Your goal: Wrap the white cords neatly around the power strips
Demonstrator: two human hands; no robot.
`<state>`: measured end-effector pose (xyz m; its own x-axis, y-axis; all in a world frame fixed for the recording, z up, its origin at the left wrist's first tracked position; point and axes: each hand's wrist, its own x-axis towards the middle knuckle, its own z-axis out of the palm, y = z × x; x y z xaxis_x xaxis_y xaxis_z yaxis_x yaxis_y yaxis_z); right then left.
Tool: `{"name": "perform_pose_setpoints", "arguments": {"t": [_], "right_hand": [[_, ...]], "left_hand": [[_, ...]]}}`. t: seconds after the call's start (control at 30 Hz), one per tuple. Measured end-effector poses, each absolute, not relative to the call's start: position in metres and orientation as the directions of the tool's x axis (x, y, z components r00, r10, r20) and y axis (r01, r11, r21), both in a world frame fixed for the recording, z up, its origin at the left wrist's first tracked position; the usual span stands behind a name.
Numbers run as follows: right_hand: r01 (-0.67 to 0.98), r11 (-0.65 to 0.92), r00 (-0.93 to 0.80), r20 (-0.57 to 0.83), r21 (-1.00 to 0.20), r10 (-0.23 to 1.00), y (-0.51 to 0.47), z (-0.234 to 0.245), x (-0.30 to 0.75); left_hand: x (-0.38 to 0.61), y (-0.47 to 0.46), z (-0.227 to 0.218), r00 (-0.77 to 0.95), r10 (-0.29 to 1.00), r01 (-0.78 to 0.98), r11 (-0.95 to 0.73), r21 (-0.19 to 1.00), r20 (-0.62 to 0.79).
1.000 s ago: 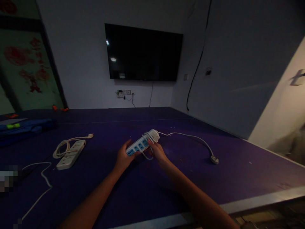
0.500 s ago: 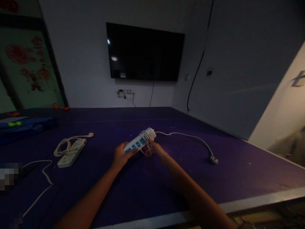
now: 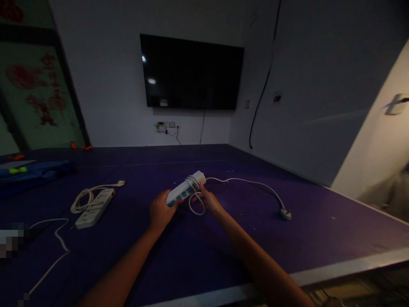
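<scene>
A white power strip (image 3: 180,191) with blue sockets is held tilted above the purple surface. My left hand (image 3: 161,209) is closed round its near end, thumb along the socket side. White cord (image 3: 192,181) is wound round the strip's far end, and a loose loop hangs below. At that far end, my right hand (image 3: 207,198) pinches the cord beside the strip; some of its fingertips are hidden behind the loop. From there the cord runs right across the surface to its plug (image 3: 285,214).
To the left lies a second white power strip (image 3: 96,208) with its cord coiled on it. Another white cord (image 3: 60,236) trails at the lower left. Blue cloth (image 3: 44,169) lies at the far left. A television (image 3: 191,72) hangs on the back wall above wall sockets (image 3: 172,125).
The strip has rolled slightly, so its sockets face lower. Below it, the cord loop has opened wider as my right hand shifted a little. The plug lies where it was.
</scene>
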<state>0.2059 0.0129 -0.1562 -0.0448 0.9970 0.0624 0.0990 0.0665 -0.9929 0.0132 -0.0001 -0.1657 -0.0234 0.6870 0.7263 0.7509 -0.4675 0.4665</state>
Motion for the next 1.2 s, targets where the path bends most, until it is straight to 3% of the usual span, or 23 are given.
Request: {"name": "perform_pose_setpoints", "arguments": {"t": [0.2, 0.33, 0.47, 0.73, 0.87, 0.97, 1.1, 1.2], "right_hand": [[0.012, -0.039, -0.116, -0.04, -0.999, 0.992, 0.007, -0.15, 0.199], [-0.091, -0.093, -0.141, -0.08, -0.991, 0.987, 0.002, -0.145, 0.199], [-0.154, -0.15, -0.136, -0.129, -0.977, 0.982, -0.004, -0.141, 0.197], [-0.284, -0.256, -0.193, -0.206, -0.924, 0.959, -0.003, -0.144, 0.194], [-0.31, -0.211, -0.151, -0.171, -0.927, 0.974, -0.002, -0.149, 0.194], [-0.319, -0.172, -0.114, -0.142, -0.932, 0.983, -0.002, -0.15, 0.193], [-0.295, -0.106, -0.037, -0.099, -0.95, 0.994, -0.002, -0.15, 0.193], [-0.287, -0.071, -0.014, -0.07, -0.955, 0.997, 0.0, -0.15, 0.194]], "left_hand": [[0.013, -0.002, -0.173, 0.164, 0.42, 0.867, -0.493, 0.072, 0.893], [0.012, -0.001, -0.174, 0.266, 0.273, 0.864, -0.492, -0.103, 0.924], [0.011, 0.0, -0.175, 0.32, 0.23, 0.858, -0.481, -0.178, 0.919], [0.01, 0.005, -0.182, 0.344, 0.289, 0.849, -0.502, -0.164, 0.893], [0.011, 0.005, -0.182, 0.321, 0.333, 0.832, -0.547, -0.096, 0.887], [0.013, 0.002, -0.181, 0.275, 0.412, 0.789, -0.613, 0.041, 0.869], [0.018, -0.002, -0.177, 0.086, 0.624, 0.645, -0.629, 0.434, 0.777], [0.021, -0.001, -0.172, -0.084, 0.801, 0.411, -0.514, 0.753, 0.593]]}}
